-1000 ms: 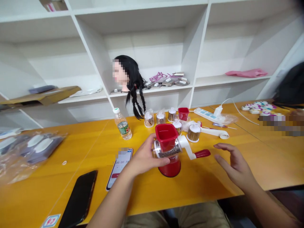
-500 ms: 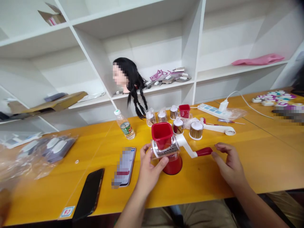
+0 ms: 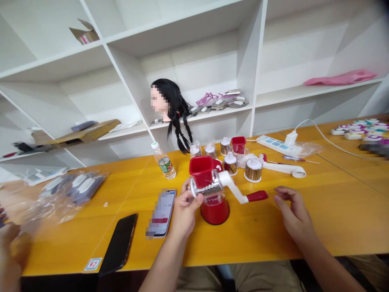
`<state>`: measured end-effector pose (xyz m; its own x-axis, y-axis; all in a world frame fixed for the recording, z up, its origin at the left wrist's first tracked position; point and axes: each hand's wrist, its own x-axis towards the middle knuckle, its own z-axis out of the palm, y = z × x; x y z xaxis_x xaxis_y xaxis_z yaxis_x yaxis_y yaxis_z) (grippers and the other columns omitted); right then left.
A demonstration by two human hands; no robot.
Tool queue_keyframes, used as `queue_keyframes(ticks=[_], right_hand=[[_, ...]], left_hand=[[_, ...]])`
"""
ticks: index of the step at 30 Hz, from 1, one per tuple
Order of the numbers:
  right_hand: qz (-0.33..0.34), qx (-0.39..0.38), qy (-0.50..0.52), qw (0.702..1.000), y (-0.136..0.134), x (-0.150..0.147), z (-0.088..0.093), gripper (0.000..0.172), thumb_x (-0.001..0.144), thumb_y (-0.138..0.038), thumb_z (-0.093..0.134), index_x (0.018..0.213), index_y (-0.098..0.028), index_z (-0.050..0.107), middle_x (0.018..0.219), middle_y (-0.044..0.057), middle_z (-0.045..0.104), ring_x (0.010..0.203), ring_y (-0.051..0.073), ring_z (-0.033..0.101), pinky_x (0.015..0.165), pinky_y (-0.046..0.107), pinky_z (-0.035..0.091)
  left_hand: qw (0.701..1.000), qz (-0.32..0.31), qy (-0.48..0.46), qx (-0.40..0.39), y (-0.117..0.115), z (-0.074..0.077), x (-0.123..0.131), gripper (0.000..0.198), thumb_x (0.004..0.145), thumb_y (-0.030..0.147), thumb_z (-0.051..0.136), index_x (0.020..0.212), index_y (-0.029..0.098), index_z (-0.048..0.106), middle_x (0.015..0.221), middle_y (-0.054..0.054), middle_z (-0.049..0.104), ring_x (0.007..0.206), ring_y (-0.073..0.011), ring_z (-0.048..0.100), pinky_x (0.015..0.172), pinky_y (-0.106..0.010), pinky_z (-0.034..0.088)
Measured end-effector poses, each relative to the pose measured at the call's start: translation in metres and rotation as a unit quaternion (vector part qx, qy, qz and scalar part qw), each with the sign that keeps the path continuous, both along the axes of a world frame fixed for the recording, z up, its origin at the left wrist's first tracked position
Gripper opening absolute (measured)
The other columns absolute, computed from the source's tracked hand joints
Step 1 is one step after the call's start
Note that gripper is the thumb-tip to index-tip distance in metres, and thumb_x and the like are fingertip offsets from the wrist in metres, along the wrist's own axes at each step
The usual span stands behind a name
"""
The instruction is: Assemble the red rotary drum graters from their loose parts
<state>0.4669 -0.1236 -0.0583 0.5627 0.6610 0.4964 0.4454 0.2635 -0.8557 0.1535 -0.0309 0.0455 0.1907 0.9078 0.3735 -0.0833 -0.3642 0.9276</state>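
Note:
A rotary drum grater (image 3: 215,213) with a red base, red hopper and clear housing stands upright on the table. My left hand (image 3: 186,211) grips its housing from the left, thumb near the drum's open end. On the grater's right side, a white crank (image 3: 235,188) ends in a red handle (image 3: 257,196). My right hand (image 3: 293,211) hovers just right of that handle, fingers bent and apart, with nothing in it. Behind the grater stand several metal grating drums (image 3: 253,170) with white caps, next to a small red container (image 3: 238,144).
Two phones (image 3: 120,243) lie left of the grater, with a water bottle (image 3: 165,164) behind them. Bagged grey items (image 3: 82,188) sit farther left, near another person's hand (image 3: 9,235). A power strip (image 3: 276,145) and screwdriver (image 3: 300,159) lie at the back right, below white shelves (image 3: 182,30).
The grater has shifted left and turned slightly in my left hand. A gap has opened between its handle and my right hand. Another person's hand has come in at the left edge.

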Motion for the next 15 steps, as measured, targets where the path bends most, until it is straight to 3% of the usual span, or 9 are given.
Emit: queue_keyframes(ticks=[7, 11, 15], right_hand=[[-0.005, 0.000, 0.001, 1.000, 0.003, 0.003, -0.003, 0.028, 0.097, -0.048, 0.065, 0.114, -0.027, 0.062, 0.113, 0.008, 0.064, 0.100, 0.028, 0.059, 0.096, 0.050, 0.046], [-0.001, -0.001, -0.001, 1.000, 0.005, 0.004, -0.004, 0.029, 0.096, -0.050, 0.066, 0.114, -0.027, 0.063, 0.112, 0.009, 0.064, 0.098, 0.028, 0.059, 0.095, 0.051, 0.046], [-0.002, -0.006, 0.003, 1.000, 0.004, 0.003, -0.002, 0.031, 0.095, -0.052, 0.066, 0.114, -0.027, 0.063, 0.111, 0.009, 0.064, 0.098, 0.029, 0.059, 0.095, 0.052, 0.046]], left_hand=[[0.987, 0.071, -0.134, -0.050, 0.014, 0.035, -0.037, 0.033, 0.072, 0.043, 0.094, 0.090, 0.019, 0.080, 0.105, -0.010, 0.079, 0.113, -0.0290, 0.072, 0.111, -0.053, 0.052], [0.978, 0.128, -0.162, -0.028, 0.022, 0.049, -0.047, 0.036, 0.065, 0.040, 0.098, 0.086, 0.017, 0.080, 0.112, -0.012, 0.077, 0.116, -0.0307, 0.070, 0.109, -0.050, 0.054], [0.978, 0.159, -0.133, 0.021, 0.025, 0.046, -0.044, 0.029, 0.070, 0.038, 0.095, 0.084, 0.017, 0.081, 0.128, -0.012, 0.070, 0.131, -0.0304, 0.062, 0.118, -0.047, 0.048]])
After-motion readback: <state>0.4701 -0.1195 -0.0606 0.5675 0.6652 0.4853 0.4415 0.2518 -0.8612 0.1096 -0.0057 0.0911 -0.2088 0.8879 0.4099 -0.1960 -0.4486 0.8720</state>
